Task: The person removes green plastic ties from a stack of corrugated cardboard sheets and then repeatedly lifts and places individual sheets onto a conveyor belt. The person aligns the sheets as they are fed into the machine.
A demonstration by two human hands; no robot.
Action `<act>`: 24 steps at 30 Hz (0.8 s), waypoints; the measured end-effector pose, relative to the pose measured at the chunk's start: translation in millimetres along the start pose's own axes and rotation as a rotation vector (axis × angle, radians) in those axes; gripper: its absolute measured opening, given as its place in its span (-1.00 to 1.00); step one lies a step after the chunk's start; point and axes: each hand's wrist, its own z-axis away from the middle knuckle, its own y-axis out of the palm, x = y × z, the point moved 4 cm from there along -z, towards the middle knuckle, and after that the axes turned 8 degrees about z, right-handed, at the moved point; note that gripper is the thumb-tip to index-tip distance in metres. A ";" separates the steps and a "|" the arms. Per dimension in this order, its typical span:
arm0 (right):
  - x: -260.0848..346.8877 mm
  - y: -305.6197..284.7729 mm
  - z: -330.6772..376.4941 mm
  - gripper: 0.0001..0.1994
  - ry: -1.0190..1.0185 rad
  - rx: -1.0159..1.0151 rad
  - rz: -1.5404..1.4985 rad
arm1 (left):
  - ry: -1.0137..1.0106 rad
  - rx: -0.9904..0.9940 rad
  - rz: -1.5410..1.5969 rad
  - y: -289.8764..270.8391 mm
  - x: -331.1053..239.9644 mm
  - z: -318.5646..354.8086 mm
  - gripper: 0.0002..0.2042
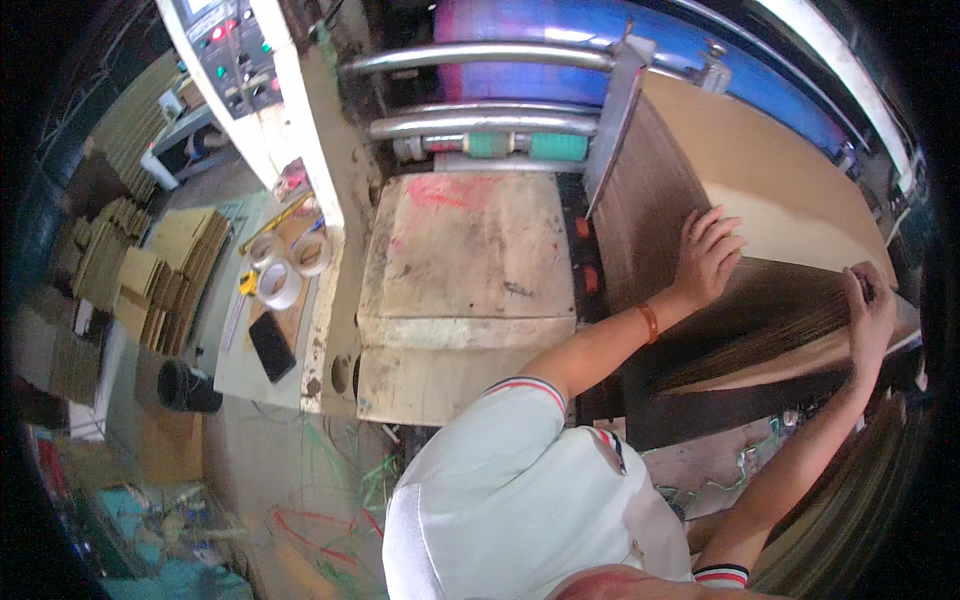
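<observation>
Head view: a tall stack of brown corrugated cardboard sheets [770, 210] stands on edge at 2 o'clock against the blue-roller feed machine [600, 45], apparently so the sheets can be squared up. The left hand [706, 255] lies flat on its top edge, fingers [722, 222] spread wide, holding nothing. At 3 o'clock the right hand [868, 312] presses the stack's near edge, fingers curled together; tape rolls [285, 265] sit on the table [250, 370] at 9 o'clock.

Tape rolls [283, 268], black phone [271, 346], control panel [232, 52], steel rollers [480, 90].
</observation>
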 end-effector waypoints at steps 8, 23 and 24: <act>-9.6 -0.8 -1.1 -0.81 -0.042 0.021 0.030 | -0.015 0.008 0.017 0.6 -2.4 -1.0 -0.82; -11.5 1.2 -0.6 -0.81 -0.082 0.006 -0.018 | -0.018 0.018 0.032 1.0 -2.2 -1.9 -0.82; -9.9 0.5 -0.6 -0.81 -0.095 -0.009 -0.018 | -0.017 0.021 0.028 1.0 -2.1 -1.8 -0.82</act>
